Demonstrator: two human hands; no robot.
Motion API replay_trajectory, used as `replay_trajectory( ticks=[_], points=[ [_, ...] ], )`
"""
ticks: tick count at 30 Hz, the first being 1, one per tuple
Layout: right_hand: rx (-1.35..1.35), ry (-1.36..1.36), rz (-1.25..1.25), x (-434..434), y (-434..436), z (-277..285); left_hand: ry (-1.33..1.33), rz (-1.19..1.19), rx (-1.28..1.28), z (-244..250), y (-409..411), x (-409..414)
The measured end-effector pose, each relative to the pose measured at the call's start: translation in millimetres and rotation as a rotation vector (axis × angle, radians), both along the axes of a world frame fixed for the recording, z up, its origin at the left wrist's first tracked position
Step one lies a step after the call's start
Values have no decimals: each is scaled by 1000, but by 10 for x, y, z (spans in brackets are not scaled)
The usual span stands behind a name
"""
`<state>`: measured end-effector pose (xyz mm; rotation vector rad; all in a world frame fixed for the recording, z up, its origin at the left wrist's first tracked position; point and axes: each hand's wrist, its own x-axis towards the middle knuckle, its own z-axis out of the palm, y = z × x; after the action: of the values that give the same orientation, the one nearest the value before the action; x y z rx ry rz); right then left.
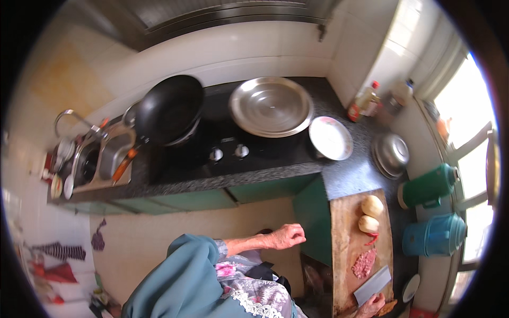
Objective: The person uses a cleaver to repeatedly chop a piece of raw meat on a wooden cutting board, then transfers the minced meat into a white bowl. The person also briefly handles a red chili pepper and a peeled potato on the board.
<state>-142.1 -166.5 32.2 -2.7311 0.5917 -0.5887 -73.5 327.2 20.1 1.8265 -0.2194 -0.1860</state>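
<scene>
My left hand hangs over the floor to the left of the cutting board, its fingers curled and nothing visible in them. At the near end of the wooden cutting board, my right hand grips a cleaver; the hand covers the handle, and the broad blade lies over the board. Just beyond the blade is a flat heap of minced raw meat. Red chilli peppers lie farther up, beside two pale round vegetables. A brown piece, too unclear to name, is by my right fingers.
A black wok and a wide steel pan stand on the stove. Beside them are a white dish and upturned metal bowls. Green and blue flasks line the window side. The sink is far left.
</scene>
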Motion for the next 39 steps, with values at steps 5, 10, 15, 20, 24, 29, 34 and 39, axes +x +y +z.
replay_trajectory(
  ticks=[5, 10, 15, 20, 24, 29, 34, 39],
  points=[
    [700, 79, 514, 605, 1512, 108, 119, 406, 62, -591, 759, -909],
    [1008, 330, 768, 400, 2490, -48, 341, 775, 78, -677, 1325, -2093],
    [1007, 564, 897, -15, 3052, -288, 434, 1068, -1, -655, 1811, -2796],
    [789, 743, 1069, -369, 3816, -425, 364, 1177, -149, -757, 2417, -3198],
    [583, 803, 1186, -629, 4652, -415, 308, 1230, -191, -713, 2973, -3569],
    [418, 887, 1417, -900, 5807, 28, 280, 1390, -162, -1057, 3717, -4303],
    [428, 826, 1456, -862, 6197, 45, 167, 1452, -77, -756, 4346, -4361],
    [903, 875, 1107, -451, 6220, 180, 238, 1313, -239, -365, 4481, -3917]
  ],
)
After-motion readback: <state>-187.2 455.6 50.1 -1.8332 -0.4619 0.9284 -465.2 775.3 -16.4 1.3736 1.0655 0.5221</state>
